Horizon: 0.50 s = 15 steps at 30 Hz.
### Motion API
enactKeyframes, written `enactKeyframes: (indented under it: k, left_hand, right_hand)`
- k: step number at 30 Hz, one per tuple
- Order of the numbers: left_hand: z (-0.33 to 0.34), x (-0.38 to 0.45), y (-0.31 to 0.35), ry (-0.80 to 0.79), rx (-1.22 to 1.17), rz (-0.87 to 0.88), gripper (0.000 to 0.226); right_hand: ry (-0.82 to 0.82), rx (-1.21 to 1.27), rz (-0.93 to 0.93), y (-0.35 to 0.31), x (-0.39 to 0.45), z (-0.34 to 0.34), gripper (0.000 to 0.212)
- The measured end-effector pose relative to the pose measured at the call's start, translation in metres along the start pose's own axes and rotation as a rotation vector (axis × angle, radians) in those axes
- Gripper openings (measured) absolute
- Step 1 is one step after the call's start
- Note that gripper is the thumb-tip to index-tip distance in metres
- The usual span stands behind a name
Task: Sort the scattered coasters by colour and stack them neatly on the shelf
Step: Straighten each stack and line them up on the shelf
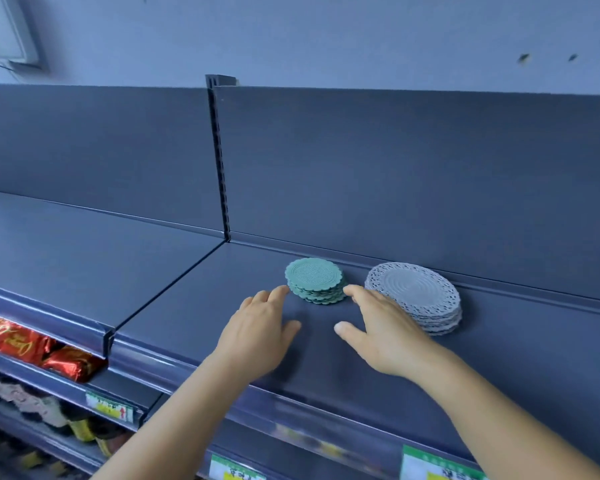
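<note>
Green coaster stack [315,280] sits between both open hands' fingertips.

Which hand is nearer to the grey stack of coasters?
The right hand. It lies just left of the grey stack and overlaps its edge. The left hand is farther left, past the green stack, fingertips near that stack instead.

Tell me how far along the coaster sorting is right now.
Nearly finished, by the look of it. Done: a green coaster stack and a grey lace-edged coaster stack sit side by side on the shelf, with no loose coasters in view. In hand: left hand and right hand flank the green stack, open. Left: perhaps squaring its slightly uneven edges.
</note>
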<state>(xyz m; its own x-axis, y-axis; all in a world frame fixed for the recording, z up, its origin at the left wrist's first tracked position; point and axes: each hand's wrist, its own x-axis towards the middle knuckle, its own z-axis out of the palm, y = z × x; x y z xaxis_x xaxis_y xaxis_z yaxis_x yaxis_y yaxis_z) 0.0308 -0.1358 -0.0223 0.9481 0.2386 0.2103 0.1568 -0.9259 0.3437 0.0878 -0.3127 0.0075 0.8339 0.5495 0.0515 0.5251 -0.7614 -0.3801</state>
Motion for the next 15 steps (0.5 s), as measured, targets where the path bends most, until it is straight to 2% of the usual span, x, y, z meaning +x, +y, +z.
enactKeyframes:
  k: [7, 15]
  left_hand:
    - [0.008, 0.056, -0.012, -0.041, -0.06, -0.036, 0.056]
    - [0.02, 0.092, -0.017, -0.098, -0.101, -0.059, 0.051]
  right_hand:
    - [0.004, 0.045, 0.078, -0.009, 0.085, 0.008, 0.07]
    - [-0.103, 0.072, 0.233, -0.004, 0.135, 0.019, 0.075]
